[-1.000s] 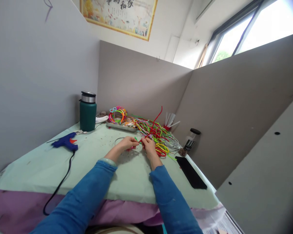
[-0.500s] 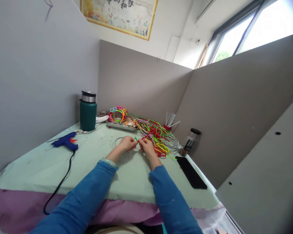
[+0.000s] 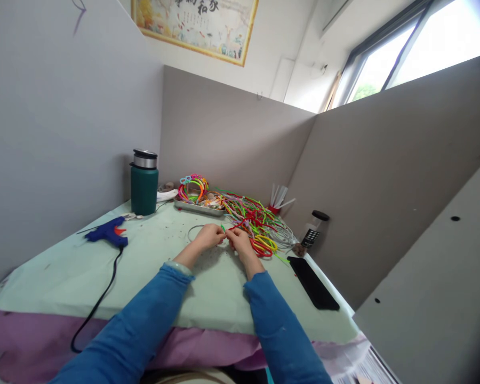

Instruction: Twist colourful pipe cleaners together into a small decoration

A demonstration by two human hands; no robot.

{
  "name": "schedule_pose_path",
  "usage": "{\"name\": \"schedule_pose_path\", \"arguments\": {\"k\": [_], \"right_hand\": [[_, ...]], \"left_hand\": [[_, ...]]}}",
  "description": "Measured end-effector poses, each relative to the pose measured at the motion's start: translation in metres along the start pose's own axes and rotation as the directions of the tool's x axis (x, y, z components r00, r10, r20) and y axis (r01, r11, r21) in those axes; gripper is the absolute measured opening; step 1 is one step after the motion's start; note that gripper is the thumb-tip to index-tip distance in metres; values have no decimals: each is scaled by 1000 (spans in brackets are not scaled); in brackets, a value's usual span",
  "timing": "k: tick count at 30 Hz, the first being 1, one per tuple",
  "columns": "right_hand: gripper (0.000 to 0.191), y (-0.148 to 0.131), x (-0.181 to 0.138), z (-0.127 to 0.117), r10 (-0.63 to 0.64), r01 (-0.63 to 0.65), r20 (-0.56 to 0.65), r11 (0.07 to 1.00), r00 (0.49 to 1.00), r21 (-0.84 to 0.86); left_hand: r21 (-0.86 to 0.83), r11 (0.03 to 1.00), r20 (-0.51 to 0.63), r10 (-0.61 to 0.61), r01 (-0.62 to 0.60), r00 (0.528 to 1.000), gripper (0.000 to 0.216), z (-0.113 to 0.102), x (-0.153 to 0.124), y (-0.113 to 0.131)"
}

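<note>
My left hand [image 3: 208, 237] and my right hand [image 3: 240, 242] meet over the pale green table cover [image 3: 152, 266], fingers pinched. Between them runs a red pipe cleaner [image 3: 237, 227] with a small green piece [image 3: 223, 228] at the left fingertips. Both hands grip this twisted piece. Just beyond the right hand lies a heap of coloured pipe cleaners [image 3: 260, 224]. Both sleeves are blue.
A blue glue gun [image 3: 106, 233] with a black cord lies at the left. A green flask [image 3: 144, 184] stands at the back, beside a metal tray [image 3: 198, 207] of coloured rings. A black phone [image 3: 312, 282] and a small jar [image 3: 314, 230] sit on the right. Grey partitions close off three sides.
The red pipe cleaner's free end, which stuck up a second ago, now lies low by the heap. The hands stay nearly in place, working the piece.
</note>
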State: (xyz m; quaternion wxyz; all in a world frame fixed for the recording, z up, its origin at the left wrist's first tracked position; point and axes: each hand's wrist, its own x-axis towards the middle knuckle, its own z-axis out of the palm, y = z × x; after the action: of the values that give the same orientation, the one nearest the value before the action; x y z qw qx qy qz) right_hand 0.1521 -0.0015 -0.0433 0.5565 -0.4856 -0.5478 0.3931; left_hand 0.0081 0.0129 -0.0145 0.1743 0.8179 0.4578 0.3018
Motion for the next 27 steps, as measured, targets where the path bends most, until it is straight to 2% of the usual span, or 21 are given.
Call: {"name": "schedule_pose_path", "arguments": {"k": [6,9,11,13,16,18,19,22,27], "right_hand": [[27,-4,-1,1,15,-15,-28,1000,999,10],[27,-4,-2,1,21,-20,-24,1000,999,21],[27,-4,-2,0,17,-16,-14,999,1000,45],[27,-5,-3,-1,26,-28,14,994,1000,104],[30,-8,-4,-2,54,-74,92,969,994,237],[33,-10,-5,-2,57,-89,118,954,991,287],[33,-10,-5,-2,55,-87,117,954,992,287],[30,-10,-5,-2,59,-77,86,973,995,219],[27,-8,-4,-2,50,-53,25,990,998,133]], "left_hand": [[-20,997,-94,-73,71,993,15,0,1,0],[-33,997,-92,-72,69,993,18,-2,0,1],[-111,990,-51,-93,87,994,20,-3,0,2],[-269,952,40,-138,143,990,23,-3,-1,1],[-539,804,210,-159,250,965,29,-5,-2,0],[-628,724,267,-143,285,953,30,-6,-3,0],[-637,714,271,-144,290,952,30,-7,-4,1],[-571,780,215,-161,258,963,30,-7,-5,3],[-358,913,111,-168,197,980,28,-11,1,-4]]}}
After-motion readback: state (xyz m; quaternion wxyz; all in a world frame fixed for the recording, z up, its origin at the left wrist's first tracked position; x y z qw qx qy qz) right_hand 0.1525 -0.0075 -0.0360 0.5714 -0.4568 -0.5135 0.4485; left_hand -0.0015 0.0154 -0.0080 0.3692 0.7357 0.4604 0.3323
